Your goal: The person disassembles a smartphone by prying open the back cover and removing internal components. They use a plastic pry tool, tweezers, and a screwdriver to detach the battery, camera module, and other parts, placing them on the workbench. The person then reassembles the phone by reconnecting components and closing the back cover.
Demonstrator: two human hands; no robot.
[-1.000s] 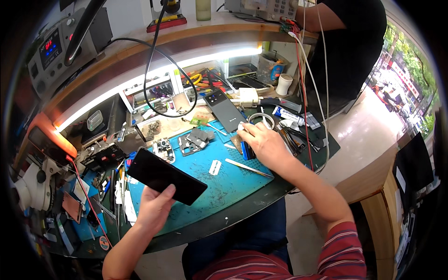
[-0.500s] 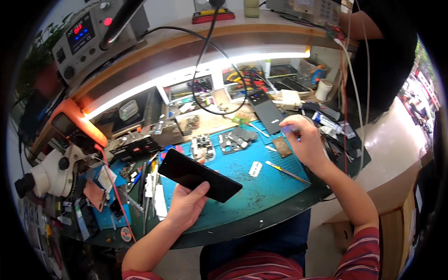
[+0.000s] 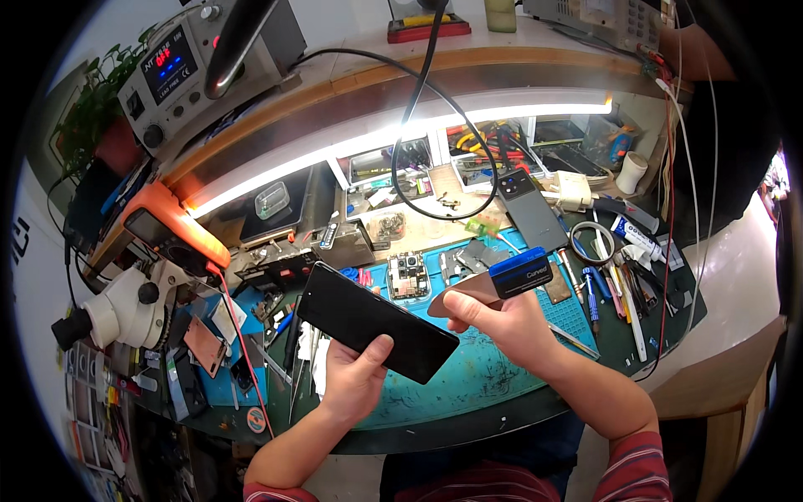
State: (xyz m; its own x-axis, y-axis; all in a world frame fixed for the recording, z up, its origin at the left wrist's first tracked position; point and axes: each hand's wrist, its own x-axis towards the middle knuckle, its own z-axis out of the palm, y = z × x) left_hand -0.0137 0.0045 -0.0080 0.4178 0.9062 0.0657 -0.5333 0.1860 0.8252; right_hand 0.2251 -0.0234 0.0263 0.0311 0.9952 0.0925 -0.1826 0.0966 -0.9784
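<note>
My left hand (image 3: 351,381) grips a dark smartphone (image 3: 381,322) along its lower edge, with the thumb on the black screen and the fingers behind it. The phone is tilted above the blue work mat (image 3: 443,376). My right hand (image 3: 519,335) is closed on a thin metal pry blade (image 3: 473,286) with a blue and black end. Its rounded metal tip is close to the phone's right edge; I cannot tell whether they touch. Beyond them on the mat lies a clear case holding an opened phone board (image 3: 407,276).
An orange multimeter (image 3: 180,230) and a white microscope (image 3: 121,309) stand at left. Behind the mat lies a grey phone (image 3: 531,209). Screwdrivers and tweezers (image 3: 623,309) crowd the right side. A black cable (image 3: 393,171) loops down above the bench. A soldering station (image 3: 188,75) sits on the shelf.
My right hand has come left and nearer from beside the grey phone, and the pry blade now shows in it. My left hand still holds the phone. The whole view has shifted.
</note>
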